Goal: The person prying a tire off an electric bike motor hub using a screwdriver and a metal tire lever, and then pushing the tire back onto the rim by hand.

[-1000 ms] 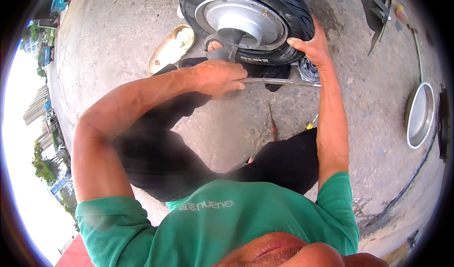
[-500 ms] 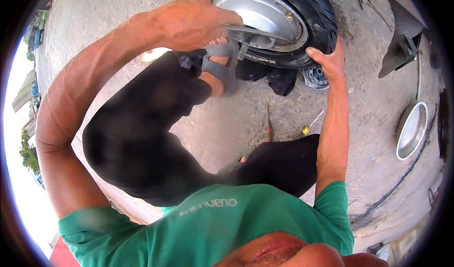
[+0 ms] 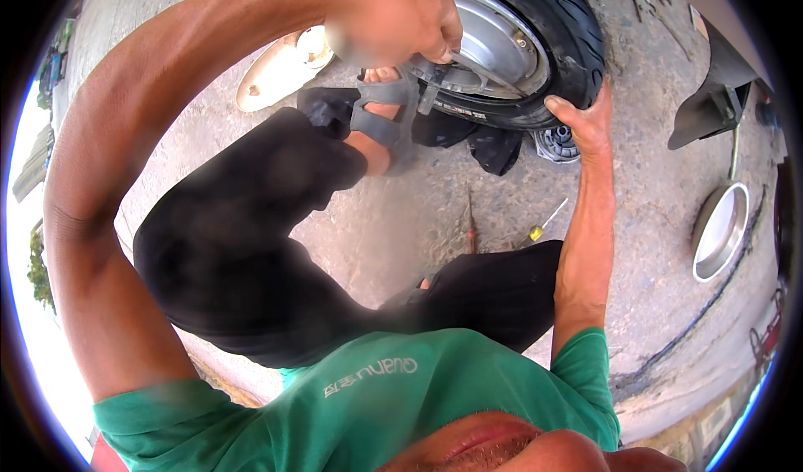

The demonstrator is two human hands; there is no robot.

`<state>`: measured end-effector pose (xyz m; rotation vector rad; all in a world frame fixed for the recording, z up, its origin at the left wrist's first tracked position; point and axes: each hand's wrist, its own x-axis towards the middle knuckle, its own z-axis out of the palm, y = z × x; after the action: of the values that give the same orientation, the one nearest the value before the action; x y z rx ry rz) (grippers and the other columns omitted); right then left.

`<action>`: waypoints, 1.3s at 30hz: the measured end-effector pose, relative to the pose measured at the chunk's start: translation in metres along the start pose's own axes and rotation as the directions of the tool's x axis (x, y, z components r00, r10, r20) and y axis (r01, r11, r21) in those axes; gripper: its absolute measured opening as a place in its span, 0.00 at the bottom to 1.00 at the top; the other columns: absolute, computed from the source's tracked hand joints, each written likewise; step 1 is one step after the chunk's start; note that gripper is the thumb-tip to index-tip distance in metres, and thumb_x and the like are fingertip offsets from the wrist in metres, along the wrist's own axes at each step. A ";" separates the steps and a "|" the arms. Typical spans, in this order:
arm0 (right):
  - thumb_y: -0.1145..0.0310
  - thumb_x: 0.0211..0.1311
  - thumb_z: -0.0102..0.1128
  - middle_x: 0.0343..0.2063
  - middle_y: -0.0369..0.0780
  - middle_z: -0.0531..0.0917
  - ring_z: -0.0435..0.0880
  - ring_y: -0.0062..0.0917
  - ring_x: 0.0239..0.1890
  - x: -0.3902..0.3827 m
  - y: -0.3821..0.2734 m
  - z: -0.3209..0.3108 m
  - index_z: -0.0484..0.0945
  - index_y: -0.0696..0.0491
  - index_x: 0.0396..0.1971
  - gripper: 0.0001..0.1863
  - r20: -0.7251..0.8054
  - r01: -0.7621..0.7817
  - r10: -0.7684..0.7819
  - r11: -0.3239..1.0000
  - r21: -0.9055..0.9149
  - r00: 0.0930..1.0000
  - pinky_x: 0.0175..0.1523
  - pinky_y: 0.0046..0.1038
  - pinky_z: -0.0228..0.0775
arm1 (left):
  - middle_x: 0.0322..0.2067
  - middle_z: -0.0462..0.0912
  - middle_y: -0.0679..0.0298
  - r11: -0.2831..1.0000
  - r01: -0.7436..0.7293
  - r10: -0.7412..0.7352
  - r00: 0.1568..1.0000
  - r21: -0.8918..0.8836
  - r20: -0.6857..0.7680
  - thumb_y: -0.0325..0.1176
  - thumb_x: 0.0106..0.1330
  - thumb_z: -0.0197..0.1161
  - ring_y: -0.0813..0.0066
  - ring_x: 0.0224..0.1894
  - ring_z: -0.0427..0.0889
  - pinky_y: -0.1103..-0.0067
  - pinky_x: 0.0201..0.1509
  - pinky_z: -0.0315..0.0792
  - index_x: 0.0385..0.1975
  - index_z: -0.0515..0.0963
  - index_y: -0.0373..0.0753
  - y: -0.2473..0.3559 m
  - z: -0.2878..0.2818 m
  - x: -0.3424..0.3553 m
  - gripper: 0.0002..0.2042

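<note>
A black tyre (image 3: 577, 33) on a silver wheel rim (image 3: 502, 41) leans at the top, tilted toward me. My left hand (image 3: 406, 24) is closed round a flat metal tyre lever (image 3: 489, 74), whose far end reaches the rim's lower edge. Another grey metal piece (image 3: 432, 87) sits at the tyre's lower left, beside my sandalled foot (image 3: 381, 104); I cannot tell whether it joins the lever. On the tyre's lower right, my right hand (image 3: 585, 125) grips the sidewall, thumb on the near face and fingers hidden behind.
Below the wheel lie black cloth (image 3: 495, 150) and a round finned grey part (image 3: 556, 140). A red-handled tool (image 3: 473, 236) and a yellow-handled screwdriver (image 3: 539, 231) rest on the concrete. To the right are a metal bowl (image 3: 721, 231) and dark bent panel (image 3: 711, 87); a cream cover (image 3: 276, 74) lies left.
My left hand has moved up and right, swinging the lever to a steeper slant across the rim. My right hand keeps its grip on the tyre, nearly unmoved.
</note>
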<state>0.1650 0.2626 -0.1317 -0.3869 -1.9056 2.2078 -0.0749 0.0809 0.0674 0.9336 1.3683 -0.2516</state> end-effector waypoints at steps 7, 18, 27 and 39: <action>0.73 0.39 0.77 0.54 0.44 0.82 0.80 0.29 0.57 0.003 -0.006 0.005 0.70 0.63 0.64 0.45 0.001 -0.050 0.050 0.998 -0.032 0.999 0.65 0.32 0.70 | 0.21 0.78 0.62 0.922 0.147 -0.199 0.973 -0.359 -0.113 0.39 0.77 0.50 0.77 0.16 0.72 0.76 0.16 0.66 0.38 0.74 0.32 0.022 0.087 0.017 0.14; 0.66 0.33 0.79 0.55 0.46 0.81 0.78 0.32 0.58 0.012 0.003 -0.004 0.68 0.67 0.65 0.52 0.000 -0.049 0.049 0.999 0.008 0.999 0.67 0.31 0.66 | 0.18 0.72 0.68 0.121 -0.234 -0.387 0.884 -0.965 -0.262 0.46 0.76 0.55 0.79 0.15 0.68 0.76 0.18 0.59 0.38 0.76 0.35 0.079 0.224 0.107 0.17; 0.63 0.31 0.81 0.58 0.51 0.79 0.77 0.34 0.62 0.020 0.013 -0.020 0.64 0.71 0.67 0.58 0.099 -0.074 0.069 0.996 0.041 0.993 0.69 0.32 0.65 | 0.14 0.68 0.66 -0.224 -0.489 -0.469 0.813 -0.843 -0.347 0.45 0.79 0.54 0.78 0.11 0.60 0.77 0.13 0.53 0.31 0.68 0.41 0.145 0.246 0.164 0.16; 0.63 0.39 0.79 0.57 0.49 0.81 0.78 0.33 0.61 0.011 0.003 -0.020 0.70 0.63 0.66 0.49 0.051 0.013 -0.009 0.996 -0.083 0.999 0.69 0.33 0.66 | 0.14 0.70 0.64 -0.154 -0.676 -0.300 0.727 -0.721 -0.618 0.44 0.82 0.44 0.73 0.12 0.68 0.75 0.17 0.65 0.30 0.68 0.40 0.181 0.281 0.292 0.18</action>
<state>0.1606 0.2841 -0.1383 -0.3356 -2.0263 2.1556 0.3150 0.1045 -0.1429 -0.3024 1.3874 1.5366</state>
